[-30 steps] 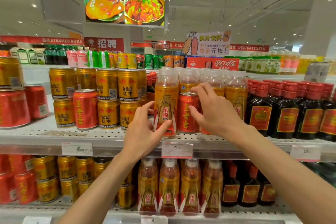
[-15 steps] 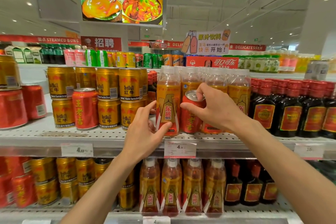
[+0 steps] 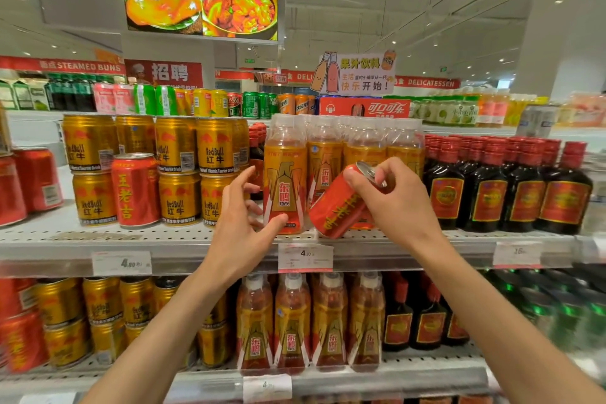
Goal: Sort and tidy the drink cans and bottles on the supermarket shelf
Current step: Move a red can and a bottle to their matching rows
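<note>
shelf [image 3: 196,241], right hand [image 3: 398,207] half-hiding red can [image 3: 337,207]

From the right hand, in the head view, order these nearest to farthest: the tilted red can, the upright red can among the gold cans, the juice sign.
1. Tilted red can, gripped in the right hand.
2. Upright red can, left on the same shelf.
3. Juice sign, above, far behind.

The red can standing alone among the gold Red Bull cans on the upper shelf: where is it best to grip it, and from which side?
Probably around the middle of the red can's round body, coming from the front. It stands upright at the shelf edge with its front face exposed, while gold Red Bull cans crowd it behind and on both sides. The open left hand is nearer.
</note>
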A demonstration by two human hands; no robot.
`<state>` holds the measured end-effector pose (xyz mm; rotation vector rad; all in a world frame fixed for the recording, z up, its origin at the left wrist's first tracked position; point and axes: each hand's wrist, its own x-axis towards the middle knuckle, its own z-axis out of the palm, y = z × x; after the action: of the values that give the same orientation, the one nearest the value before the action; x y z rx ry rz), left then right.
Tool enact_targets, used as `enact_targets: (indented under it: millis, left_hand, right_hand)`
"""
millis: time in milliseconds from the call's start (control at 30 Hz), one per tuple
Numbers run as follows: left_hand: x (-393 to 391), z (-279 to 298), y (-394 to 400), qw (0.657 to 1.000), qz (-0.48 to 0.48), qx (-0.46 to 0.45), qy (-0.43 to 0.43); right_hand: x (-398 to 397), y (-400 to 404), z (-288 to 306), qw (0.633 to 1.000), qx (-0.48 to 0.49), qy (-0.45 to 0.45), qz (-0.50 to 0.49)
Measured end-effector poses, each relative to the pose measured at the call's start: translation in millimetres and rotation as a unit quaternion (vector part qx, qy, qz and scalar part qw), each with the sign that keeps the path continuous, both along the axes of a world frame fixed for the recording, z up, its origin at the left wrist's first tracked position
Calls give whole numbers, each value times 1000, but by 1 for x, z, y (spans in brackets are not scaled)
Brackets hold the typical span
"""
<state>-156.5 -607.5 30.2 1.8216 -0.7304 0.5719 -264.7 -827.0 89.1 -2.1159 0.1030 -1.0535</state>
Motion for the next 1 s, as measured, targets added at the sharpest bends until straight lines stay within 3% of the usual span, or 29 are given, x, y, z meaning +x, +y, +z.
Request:
enact_targets:
  millis: [100,233,500,1000]
  left_hand:
    - [-23,-6,-3,1000,-31,1,-4]
    - [-51,-16,-12,993,-86,78,-35]
    - [-78,-26,-26,981,-119,149,42]
    - [-84,-34,30,972,-133,157,117]
  right_hand:
    - [-13,0,-10,994,104,-14,26]
    - [-32,5,-33,978,200,-10,53]
    - [-59,-4,-79,934,335,55,110]
    - [-58,38,-104,926,318,146,139]
